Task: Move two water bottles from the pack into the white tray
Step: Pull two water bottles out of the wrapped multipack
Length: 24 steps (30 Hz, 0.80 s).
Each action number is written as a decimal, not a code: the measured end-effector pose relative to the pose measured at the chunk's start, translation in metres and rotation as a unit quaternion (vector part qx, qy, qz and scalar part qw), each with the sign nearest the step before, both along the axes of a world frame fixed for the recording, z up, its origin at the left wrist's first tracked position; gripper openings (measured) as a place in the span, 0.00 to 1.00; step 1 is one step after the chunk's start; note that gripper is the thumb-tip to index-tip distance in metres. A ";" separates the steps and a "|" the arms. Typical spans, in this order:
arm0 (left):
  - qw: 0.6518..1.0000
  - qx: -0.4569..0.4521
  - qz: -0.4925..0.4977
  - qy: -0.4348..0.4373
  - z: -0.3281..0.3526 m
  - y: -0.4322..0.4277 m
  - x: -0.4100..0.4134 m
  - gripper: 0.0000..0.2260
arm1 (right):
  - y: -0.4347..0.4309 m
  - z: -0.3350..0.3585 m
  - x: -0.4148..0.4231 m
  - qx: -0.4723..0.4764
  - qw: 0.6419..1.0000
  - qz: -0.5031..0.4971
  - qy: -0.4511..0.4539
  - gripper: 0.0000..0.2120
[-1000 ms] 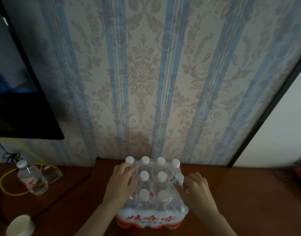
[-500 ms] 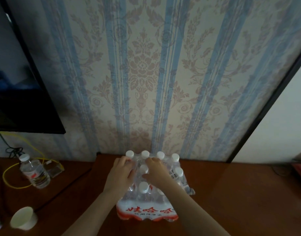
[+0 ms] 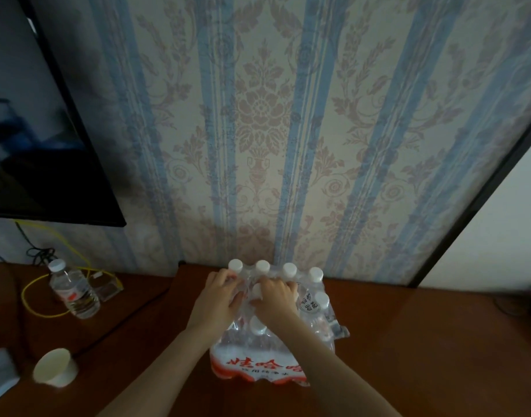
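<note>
- Setting: a dark wooden table (image 3: 408, 341) set against a wall papered in blue stripes and a floral pattern (image 3: 258, 130); every position below is given relative to the pack.
- Nearest: two bare forearms enter from the bottom edge and converge on the pack.
- One shrink-wrapped pack (image 3: 267, 353) of water bottles stands on the table at centre; its near face carries a white and red band with red lettering.
- Seven white caps are visible in the pack: four in the far row, one at the right edge, one near the middle front, and one partly covered by the hands. The remaining caps are hidden.
- Left hand (image 3: 217, 299): lying on the top left of the pack, fingers curled into the plastic wrap.
- Right hand (image 3: 276, 299): on the top centre of the pack, fingers bent and gripping the wrap just beside the left hand's fingertips.
- Left of the pack, near the front: one white paper cup (image 3: 56, 368), tipped on the table.
- Left of the pack, farther back: one loose water bottle (image 3: 73, 291) with a white cap, upright, with one yellow cable (image 3: 35, 296) looped around it.
- Above and left of the pack: one dark screen (image 3: 41, 145) on the wall.
</note>
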<state>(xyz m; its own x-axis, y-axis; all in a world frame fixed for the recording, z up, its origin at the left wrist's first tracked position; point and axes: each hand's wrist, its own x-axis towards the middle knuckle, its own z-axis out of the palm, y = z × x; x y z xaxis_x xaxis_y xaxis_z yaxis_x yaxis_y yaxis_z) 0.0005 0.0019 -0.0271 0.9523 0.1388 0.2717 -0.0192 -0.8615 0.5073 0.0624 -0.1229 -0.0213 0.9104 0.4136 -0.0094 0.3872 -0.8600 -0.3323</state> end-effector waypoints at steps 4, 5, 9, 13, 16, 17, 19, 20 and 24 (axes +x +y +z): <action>1.000 0.012 0.001 -0.020 -0.002 -0.001 -0.001 0.11 | -0.003 0.020 0.000 0.046 0.999 0.010 -0.016 0.17; 0.999 0.023 0.001 -0.024 -0.007 0.001 0.000 0.12 | -0.005 0.029 0.000 0.064 0.997 0.019 -0.023 0.16; 0.988 0.145 -0.040 -0.025 -0.021 0.006 0.003 0.14 | -0.016 0.079 0.002 0.139 0.988 0.034 -0.052 0.15; 0.998 0.011 0.066 -0.001 0.010 -0.007 0.008 0.18 | -0.026 0.143 0.011 0.236 0.963 0.029 -0.125 0.17; 0.962 -0.264 0.063 0.012 0.055 -0.020 0.031 0.31 | -0.029 0.182 0.018 0.270 0.955 0.029 -0.121 0.17; 0.947 -0.315 0.051 0.019 0.073 -0.025 0.037 0.25 | -0.029 0.190 0.020 0.281 0.953 0.025 -0.111 0.16; 0.923 -0.384 0.020 0.030 0.098 -0.028 0.036 0.15 | -0.027 0.197 0.026 0.327 0.942 0.020 -0.071 0.15; 0.913 -0.406 -0.007 0.042 0.105 -0.029 0.034 0.12 | -0.025 0.196 0.030 0.358 0.932 0.013 -0.046 0.15; 0.883 -0.466 -0.033 0.033 0.118 -0.032 0.021 0.06 | -0.019 0.189 0.038 0.433 0.901 -0.020 0.011 0.18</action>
